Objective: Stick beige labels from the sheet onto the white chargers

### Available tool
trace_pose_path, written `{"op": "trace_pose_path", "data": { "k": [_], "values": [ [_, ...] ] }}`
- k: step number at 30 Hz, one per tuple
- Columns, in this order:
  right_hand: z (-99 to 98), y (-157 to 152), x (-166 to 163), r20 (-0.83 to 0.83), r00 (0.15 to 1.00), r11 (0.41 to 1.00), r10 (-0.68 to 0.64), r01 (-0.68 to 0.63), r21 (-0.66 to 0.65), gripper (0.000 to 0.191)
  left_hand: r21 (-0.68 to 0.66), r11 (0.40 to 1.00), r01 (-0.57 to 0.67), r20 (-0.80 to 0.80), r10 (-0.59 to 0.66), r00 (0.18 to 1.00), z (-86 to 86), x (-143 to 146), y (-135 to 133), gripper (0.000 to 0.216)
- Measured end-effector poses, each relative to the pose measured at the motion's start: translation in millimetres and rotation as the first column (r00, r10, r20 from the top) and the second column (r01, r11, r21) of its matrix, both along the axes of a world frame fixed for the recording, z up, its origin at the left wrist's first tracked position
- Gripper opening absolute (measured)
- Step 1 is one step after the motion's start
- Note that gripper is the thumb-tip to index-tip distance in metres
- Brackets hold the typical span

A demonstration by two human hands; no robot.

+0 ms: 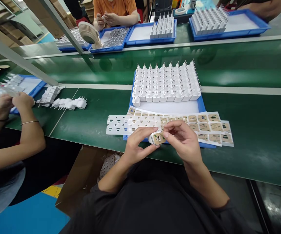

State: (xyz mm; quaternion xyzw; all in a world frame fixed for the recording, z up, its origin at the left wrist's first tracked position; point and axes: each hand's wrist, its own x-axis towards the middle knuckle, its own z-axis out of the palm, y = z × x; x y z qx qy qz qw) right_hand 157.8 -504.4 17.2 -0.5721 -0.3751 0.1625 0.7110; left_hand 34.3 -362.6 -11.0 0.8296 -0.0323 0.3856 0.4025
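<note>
My left hand [138,143] grips a white plug adapter [152,139] between thumb and fingers. On the adapter's upturned face sits a tan sticker [158,138] with a cutout in its middle. The thumb and forefinger of my right hand [183,138] pinch at the sticker's right edge. Under and behind both hands lie sheets of tan stickers [203,126], with a partly bare white backing strip [117,125] reaching left. These sheets rest across the front of a blue tray [201,105]. Rows of white plug adapters [166,83] stand in it, pins up.
A co-worker's hands [16,100] handle white parts at the left, near loose white adapters [69,103] on the green bench [94,120]. Across the green conveyor belt [116,70], another person sits behind blue trays [140,41]. A small fan [88,32] stands there. Below the bench is a cardboard box [82,175].
</note>
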Motion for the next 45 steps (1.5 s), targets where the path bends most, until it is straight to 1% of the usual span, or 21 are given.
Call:
{"op": "trace_pose_path", "data": {
  "k": [11,17,22,30,38,42,45],
  "values": [
    [-0.4,0,0,0.001,1.0,1.0,0.01,-0.01,-0.006,0.009,0.013,1.0,0.01,0.003,-0.01,1.0,1.9,0,1,0.049],
    [-1.8,1,-1,-0.003,1.0,1.0,-0.015,0.014,-0.021,0.011,0.017,1.0,0.006,-0.013,-0.006,1.0,1.5,-1,2,0.049],
    [-4.2,1,-2,0.028,0.999,1.0,-0.026,0.026,-0.014,0.01,0.032,0.999,0.002,0.001,-0.002,1.0,1.4,0,2,0.049],
    [-9.1,2,-2,0.074,0.996,0.997,-0.058,0.061,-0.04,0.013,0.029,1.0,-0.003,-0.026,0.004,1.0,-0.6,1,3,0.049],
    [-10.2,2,-1,0.1,0.993,0.997,-0.061,0.065,-0.039,0.013,0.034,0.999,0.013,-0.026,-0.012,1.0,0.6,2,5,0.051],
    [-10.6,2,-2,0.142,0.987,0.996,-0.069,0.075,-0.044,0.012,0.037,0.999,0.016,-0.016,-0.015,1.0,0.2,2,5,0.05],
    [-9.0,2,-4,0.246,0.962,0.99,-0.117,0.134,-0.054,0.015,0.035,0.999,0.016,-0.007,-0.016,1.0,-1.1,3,6,0.051]
  ]
}}
